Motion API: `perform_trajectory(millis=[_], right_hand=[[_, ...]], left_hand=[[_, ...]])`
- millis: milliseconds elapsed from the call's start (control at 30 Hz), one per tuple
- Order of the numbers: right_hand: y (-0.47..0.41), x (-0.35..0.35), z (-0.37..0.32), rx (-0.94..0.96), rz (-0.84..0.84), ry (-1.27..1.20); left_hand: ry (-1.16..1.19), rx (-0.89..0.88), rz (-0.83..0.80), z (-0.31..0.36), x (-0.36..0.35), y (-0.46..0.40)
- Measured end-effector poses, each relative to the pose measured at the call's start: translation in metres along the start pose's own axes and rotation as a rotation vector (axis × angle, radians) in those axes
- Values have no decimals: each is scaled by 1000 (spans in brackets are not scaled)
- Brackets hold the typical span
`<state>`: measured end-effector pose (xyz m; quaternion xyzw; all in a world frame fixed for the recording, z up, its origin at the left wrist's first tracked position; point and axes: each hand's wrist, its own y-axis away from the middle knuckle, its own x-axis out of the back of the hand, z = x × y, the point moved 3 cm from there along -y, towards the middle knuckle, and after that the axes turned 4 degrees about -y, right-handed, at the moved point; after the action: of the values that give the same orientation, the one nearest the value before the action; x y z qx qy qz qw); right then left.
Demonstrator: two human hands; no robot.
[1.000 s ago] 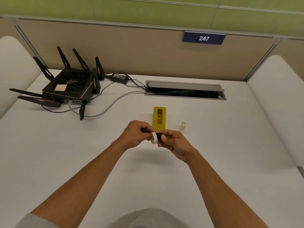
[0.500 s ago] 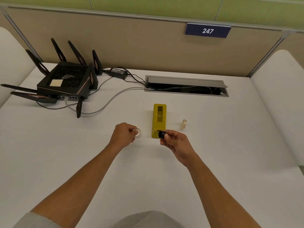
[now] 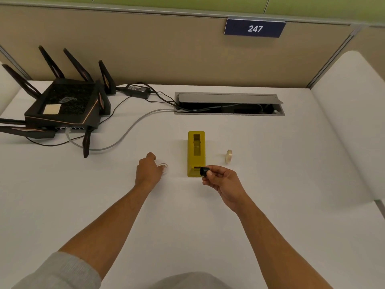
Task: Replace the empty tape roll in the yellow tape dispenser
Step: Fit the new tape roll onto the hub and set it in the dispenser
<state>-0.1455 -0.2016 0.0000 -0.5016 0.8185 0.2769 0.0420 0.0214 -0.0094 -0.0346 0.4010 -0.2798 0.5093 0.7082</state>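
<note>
The yellow tape dispenser (image 3: 196, 152) stands mid-table, its roll bay open and empty. My right hand (image 3: 223, 182) is just in front of the dispenser's near end and pinches a small black spindle (image 3: 204, 171) between thumb and fingers. Left of the dispenser, my left hand (image 3: 147, 170) rests knuckles-up on the table. Its fingertips are on the edge of the empty, clear tape core (image 3: 163, 167), which lies flat on the table. A fresh roll of clear tape (image 3: 228, 156) stands on edge to the right of the dispenser, apart from both hands.
A black router (image 3: 62, 109) with several antennas sits at the back left, and its grey cable (image 3: 125, 134) curves across the table toward an open cable hatch (image 3: 229, 105) at the back. A beige partition with a "247" sign (image 3: 255, 28) closes off the far side.
My hands were together in front of the dispenser, pulling the core off the spindle. They have parted: the left carried the core left and down to the table, and the right kept the spindle.
</note>
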Motion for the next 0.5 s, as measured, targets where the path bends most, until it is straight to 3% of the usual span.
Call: perform_trajectory(millis=[167, 267, 500], right_hand=[[-2, -4, 3, -2, 10, 8], [-3, -5, 3, 6, 28, 6], [-2, -9, 1, 34, 61, 39]], left_hand=[[41, 13, 40, 0, 3, 4], [56, -113, 92, 10, 8, 17], [325, -492, -205, 50, 1, 55]])
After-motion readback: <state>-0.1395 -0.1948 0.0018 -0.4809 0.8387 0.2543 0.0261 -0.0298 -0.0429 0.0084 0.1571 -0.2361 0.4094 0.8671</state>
